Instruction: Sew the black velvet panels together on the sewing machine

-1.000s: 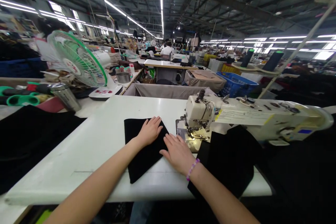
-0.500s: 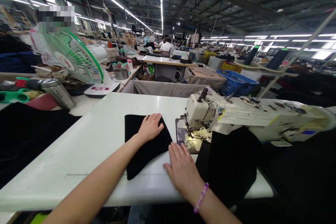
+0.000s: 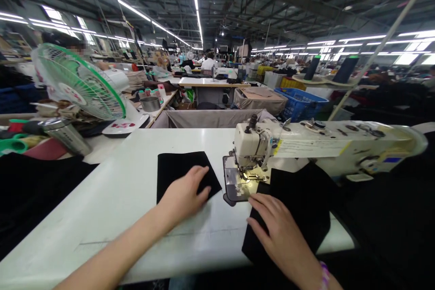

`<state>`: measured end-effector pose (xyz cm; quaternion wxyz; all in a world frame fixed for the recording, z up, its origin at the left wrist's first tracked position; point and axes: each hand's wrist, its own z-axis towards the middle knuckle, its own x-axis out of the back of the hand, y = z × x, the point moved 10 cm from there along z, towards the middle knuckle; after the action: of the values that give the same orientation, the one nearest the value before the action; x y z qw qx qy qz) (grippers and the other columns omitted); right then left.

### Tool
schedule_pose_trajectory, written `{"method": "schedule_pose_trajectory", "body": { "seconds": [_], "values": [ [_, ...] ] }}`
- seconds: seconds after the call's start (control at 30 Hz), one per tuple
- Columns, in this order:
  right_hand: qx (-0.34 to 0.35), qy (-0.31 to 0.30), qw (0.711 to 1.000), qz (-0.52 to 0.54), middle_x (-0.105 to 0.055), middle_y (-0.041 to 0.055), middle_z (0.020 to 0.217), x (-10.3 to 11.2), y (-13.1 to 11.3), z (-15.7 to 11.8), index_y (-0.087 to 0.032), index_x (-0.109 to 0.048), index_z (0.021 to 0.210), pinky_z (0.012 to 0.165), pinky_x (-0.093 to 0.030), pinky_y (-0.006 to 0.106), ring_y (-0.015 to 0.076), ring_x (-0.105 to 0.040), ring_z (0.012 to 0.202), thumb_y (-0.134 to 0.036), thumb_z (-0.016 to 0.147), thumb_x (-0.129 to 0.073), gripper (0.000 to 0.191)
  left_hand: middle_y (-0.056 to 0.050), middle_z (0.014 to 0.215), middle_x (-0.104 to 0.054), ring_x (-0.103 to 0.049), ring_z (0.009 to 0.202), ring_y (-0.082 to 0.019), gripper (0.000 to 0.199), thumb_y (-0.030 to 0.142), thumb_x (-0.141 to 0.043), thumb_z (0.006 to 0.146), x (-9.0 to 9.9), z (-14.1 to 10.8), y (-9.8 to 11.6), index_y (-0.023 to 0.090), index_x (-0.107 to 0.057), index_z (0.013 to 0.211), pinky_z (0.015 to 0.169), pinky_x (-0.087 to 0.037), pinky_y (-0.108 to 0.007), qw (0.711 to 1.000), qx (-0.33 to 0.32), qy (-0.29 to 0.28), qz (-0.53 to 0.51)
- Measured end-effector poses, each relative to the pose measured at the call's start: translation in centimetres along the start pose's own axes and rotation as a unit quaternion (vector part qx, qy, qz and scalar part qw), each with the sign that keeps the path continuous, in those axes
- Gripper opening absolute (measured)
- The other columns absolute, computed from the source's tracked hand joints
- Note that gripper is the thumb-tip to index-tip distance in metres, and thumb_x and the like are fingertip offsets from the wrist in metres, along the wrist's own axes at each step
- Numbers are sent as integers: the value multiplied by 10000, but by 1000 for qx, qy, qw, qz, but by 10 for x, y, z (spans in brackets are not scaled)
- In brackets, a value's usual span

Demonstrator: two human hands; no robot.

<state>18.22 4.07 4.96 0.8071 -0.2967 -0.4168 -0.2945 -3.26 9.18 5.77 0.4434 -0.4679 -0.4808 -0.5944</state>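
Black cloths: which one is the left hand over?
The flat cloth just left of the sewing machine. The left hand is over it; the right hand is over the cloth in front of the machine, and the leftmost cloth has neither.

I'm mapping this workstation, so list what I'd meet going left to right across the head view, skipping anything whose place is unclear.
Steel flask → black cloth piece, partly hidden by the left hand → right hand → rightmost dark thread cone → sewing machine's blue screen.
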Motion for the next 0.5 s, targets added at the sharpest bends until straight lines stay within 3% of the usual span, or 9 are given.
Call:
{"method": "schedule_pose_trajectory", "body": {
  "seconds": [0.1, 0.17, 0.27, 0.37, 0.43, 0.5],
  "values": [
    [15, 16, 999, -48, -665, 115, 1306, 11, 25, -29, -225, -621, 1277, 954, -542, 473, 304, -640, 1162, -451, 918, -630, 424, -190, 1539, -440, -753, 780, -309, 661, 80, -477, 804, -41, -48, 11, 169, -485, 1458, 644, -616, -428, 983, -3, -146, 107],
    [37, 16, 997, -69, -664, 112, 1313, 11, 32, -44, -235, -624, 1281, 929, -551, 466, 306, -650, 1148, -496, 890, -659, 472, -194, 1545, -423, -740, 675, -283, 729, -34, -409, 759, -51, -47, 0, 179, -505, 1449, 579, -607, -420, 976, 18, -165, 144],
    [29, 3, 996, -79, -658, 107, 1324, 5, 42, -56, -239, -634, 1267, 950, -540, 486, 308, -641, 1163, -507, 885, -667, 468, -143, 1552, -434, -733, 891, -302, 695, -73, -367, 788, -35, 7, -20, 201, -566, 1395, 759, -616, -446, 989, 21, -95, 111],
    [-6, 1, 997, -79, -646, 109, 1337, 3, 51, -56, -240, -649, 1246, 1015, -500, 531, 312, -614, 1207, -490, 908, -645, 421, -177, 1585, -366, -560, 1265, -382, 650, -59, -362, 820, -7, 66, -32, 145, -525, 1416, 1019, -491, -558, 994, 32, -38, 96],
    [-22, 3, 997, -73, -646, 102, 1337, 4, 55, -53, -248, -655, 1237, 1050, -476, 545, 302, -605, 1224, -447, 926, -634, 369, -207, 1589, -343, -476, 1352, -383, 599, 4, -398, 867, 4, 77, -21, 116, -467, 1451, 1098, -419, -561, 995, 24, -22, 95],
    [-42, 4, 997, -62, -652, 89, 1330, 5, 60, -51, -259, -654, 1240, 1072, -465, 540, 285, -607, 1227, -403, 932, -631, 341, -141, 1566, -405, -503, 1335, -313, 525, 154, -453, 939, -1, 54, 7, 209, -456, 1461, 1103, -444, -474, 998, -27, -50, 31]
  ]
}}
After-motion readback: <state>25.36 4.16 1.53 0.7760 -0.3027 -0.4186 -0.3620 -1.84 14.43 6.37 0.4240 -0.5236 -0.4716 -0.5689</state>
